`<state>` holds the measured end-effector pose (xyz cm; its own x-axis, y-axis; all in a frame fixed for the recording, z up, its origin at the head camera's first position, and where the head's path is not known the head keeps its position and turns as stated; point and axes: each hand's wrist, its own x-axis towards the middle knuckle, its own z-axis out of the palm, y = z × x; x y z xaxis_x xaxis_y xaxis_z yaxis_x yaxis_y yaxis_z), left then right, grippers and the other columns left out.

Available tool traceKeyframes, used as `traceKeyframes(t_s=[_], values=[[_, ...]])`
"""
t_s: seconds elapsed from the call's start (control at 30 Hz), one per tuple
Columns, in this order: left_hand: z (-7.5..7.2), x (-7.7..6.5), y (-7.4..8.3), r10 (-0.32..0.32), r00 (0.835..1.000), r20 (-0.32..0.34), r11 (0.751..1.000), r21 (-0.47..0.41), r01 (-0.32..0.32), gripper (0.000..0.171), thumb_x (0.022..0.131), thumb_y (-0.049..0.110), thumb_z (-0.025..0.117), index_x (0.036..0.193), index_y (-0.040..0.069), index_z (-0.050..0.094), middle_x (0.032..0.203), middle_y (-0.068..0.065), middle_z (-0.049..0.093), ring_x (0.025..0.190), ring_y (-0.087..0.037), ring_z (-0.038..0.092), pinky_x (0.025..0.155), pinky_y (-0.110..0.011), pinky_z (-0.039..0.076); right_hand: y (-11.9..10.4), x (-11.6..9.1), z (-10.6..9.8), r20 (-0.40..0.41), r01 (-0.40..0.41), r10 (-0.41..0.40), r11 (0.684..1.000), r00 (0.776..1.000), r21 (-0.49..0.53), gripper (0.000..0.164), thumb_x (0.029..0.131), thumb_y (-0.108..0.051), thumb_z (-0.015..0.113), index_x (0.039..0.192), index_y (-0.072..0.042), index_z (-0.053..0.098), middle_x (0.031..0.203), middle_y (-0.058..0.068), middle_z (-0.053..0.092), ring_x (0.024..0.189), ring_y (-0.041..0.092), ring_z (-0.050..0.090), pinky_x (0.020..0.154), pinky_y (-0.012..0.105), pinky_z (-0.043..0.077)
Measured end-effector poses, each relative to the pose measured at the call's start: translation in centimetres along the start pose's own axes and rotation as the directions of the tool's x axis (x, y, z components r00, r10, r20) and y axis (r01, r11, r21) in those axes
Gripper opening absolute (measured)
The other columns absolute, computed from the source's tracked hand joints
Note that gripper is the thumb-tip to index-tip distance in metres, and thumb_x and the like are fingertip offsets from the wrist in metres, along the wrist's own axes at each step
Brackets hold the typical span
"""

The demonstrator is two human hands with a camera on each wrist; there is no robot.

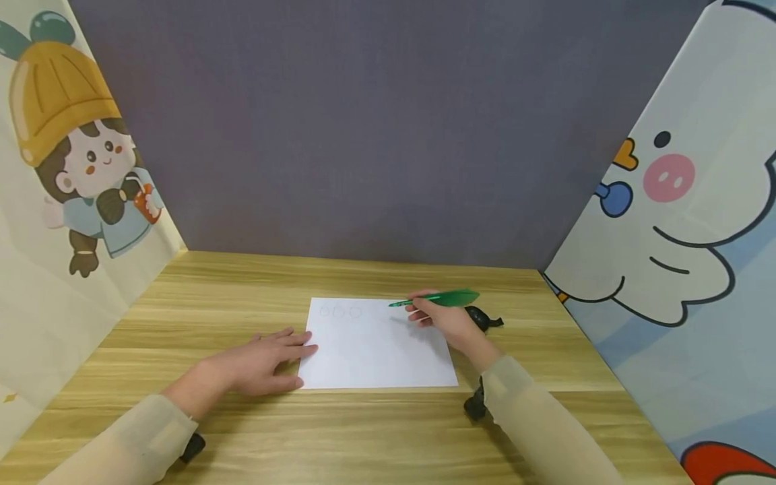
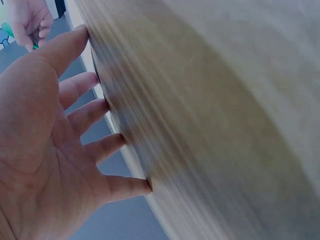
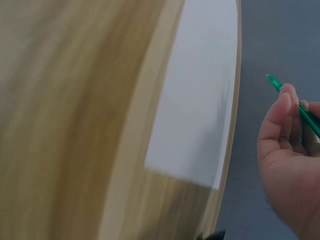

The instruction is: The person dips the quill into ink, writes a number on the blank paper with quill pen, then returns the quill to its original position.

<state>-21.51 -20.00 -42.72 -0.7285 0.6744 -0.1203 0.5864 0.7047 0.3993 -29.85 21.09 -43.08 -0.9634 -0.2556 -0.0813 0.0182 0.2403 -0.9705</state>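
A white sheet of paper (image 1: 370, 353) lies on the wooden table, with several faint round outlines (image 1: 341, 312) along its upper left. My left hand (image 1: 263, 364) rests at the sheet's left edge, fingers spread and the tips of some on the paper. In the left wrist view its fingers (image 2: 87, 117) reach down to the tabletop. Over the sheet's upper right, my right hand (image 1: 447, 325) pinches a green pen (image 1: 451, 298) with a leaf-shaped end. The pen's tip points left and, in the right wrist view, the pen (image 3: 273, 81) is raised off the paper.
The wooden table (image 1: 242, 289) meets a grey panel (image 1: 364, 135) at the back. Cartoon-printed walls (image 1: 36, 269) flank both sides. Black pieces (image 1: 479, 318) show beside the right wrist, and another black piece (image 1: 192, 447) is under the left sleeve.
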Motion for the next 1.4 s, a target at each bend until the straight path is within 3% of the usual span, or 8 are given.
traceKeyframes(t_s=[0.3,0.53,0.7,0.93,1.13,1.27,1.4], values=[[0.0,0.0,0.1,-0.007,1.0,0.004,1.0,-0.004,0.007,0.07,0.108,0.051,0.066,0.166,0.016,0.051,0.178,-0.016,0.037,0.163,-0.056,0.028,0.114,-0.093,0.025,0.7,-2.4,-2.9,-0.047,0.002,-0.002,1.0,0.999,-0.006,0.046,0.114,-0.025,0.062,0.15,0.005,0.061,0.13,0.026,0.073,0.097,0.022,0.075,0.086,0.036,0.061],[0.0,-0.1,0.1,-0.01,1.0,-0.006,1.0,-0.002,0.01,0.07,0.107,0.051,0.067,0.166,0.016,0.051,0.178,-0.015,0.038,0.163,-0.056,0.028,0.114,-0.093,0.024,0.7,-4.0,-5.0,-0.09,0.039,-0.041,0.999,0.995,-0.023,0.039,0.114,-0.021,0.06,0.145,0.004,0.064,0.109,0.014,0.073,0.083,0.022,0.066,0.075,0.033,0.057],[0.0,-0.1,0.1,-0.006,1.0,-0.007,1.0,0.003,0.006,0.07,0.108,0.051,0.067,0.166,0.016,0.051,0.178,-0.016,0.038,0.163,-0.056,0.029,0.114,-0.093,0.025,0.9,-5.1,-6.5,-0.109,0.06,-0.066,0.996,0.992,-0.058,0.035,0.116,-0.021,0.055,0.14,0.004,0.062,0.095,0.01,0.064,0.076,0.017,0.054,0.073,0.036,0.051],[-0.1,-0.1,0.1,-0.007,1.0,-0.001,1.0,-0.001,0.007,0.07,0.108,0.052,0.066,0.166,0.016,0.051,0.178,-0.015,0.038,0.163,-0.056,0.028,0.114,-0.093,0.025,0.9,-6.6,-8.6,-0.159,0.049,-0.063,0.995,0.985,-0.086,0.033,0.116,-0.018,0.055,0.135,0.008,0.059,0.103,0.008,0.062,0.083,0.017,0.057,0.075,0.032,0.053],[-0.1,0.0,0.1,-0.009,1.0,0.003,1.0,-0.004,0.009,0.07,0.108,0.052,0.066,0.166,0.016,0.051,0.178,-0.016,0.037,0.163,-0.056,0.028,0.114,-0.093,0.025,1.1,-7.8,-10.4,-0.178,0.049,-0.089,0.975,0.98,-0.215,0.038,0.113,-0.024,0.062,0.142,0.001,0.061,0.106,0.002,0.067,0.089,0.017,0.062,0.079,0.032,0.056],[-0.1,0.0,0.1,-0.006,1.0,0.001,1.0,-0.004,0.006,0.07,0.108,0.052,0.065,0.166,0.016,0.051,0.178,-0.016,0.037,0.163,-0.056,0.028,0.114,-0.093,0.025,1.8,-8.7,-11.5,-0.177,0.116,-0.16,0.965,0.971,-0.235,0.041,0.11,-0.022,0.068,0.144,0.001,0.063,0.119,-0.007,0.073,0.101,0.008,0.069,0.086,0.026,0.06],[0.0,0.0,0.1,-0.008,1.0,0.002,1.0,0.004,0.008,0.07,0.108,0.053,0.066,0.166,0.017,0.051,0.178,-0.015,0.037,0.163,-0.056,0.028,0.115,-0.093,0.024,2.4,-9.4,-12.4,-0.133,0.223,-0.242,0.964,0.961,-0.143,0.041,0.109,-0.01,0.068,0.145,0.01,0.06,0.122,-0.014,0.076,0.108,0.002,0.071,0.091,0.021,0.062]])
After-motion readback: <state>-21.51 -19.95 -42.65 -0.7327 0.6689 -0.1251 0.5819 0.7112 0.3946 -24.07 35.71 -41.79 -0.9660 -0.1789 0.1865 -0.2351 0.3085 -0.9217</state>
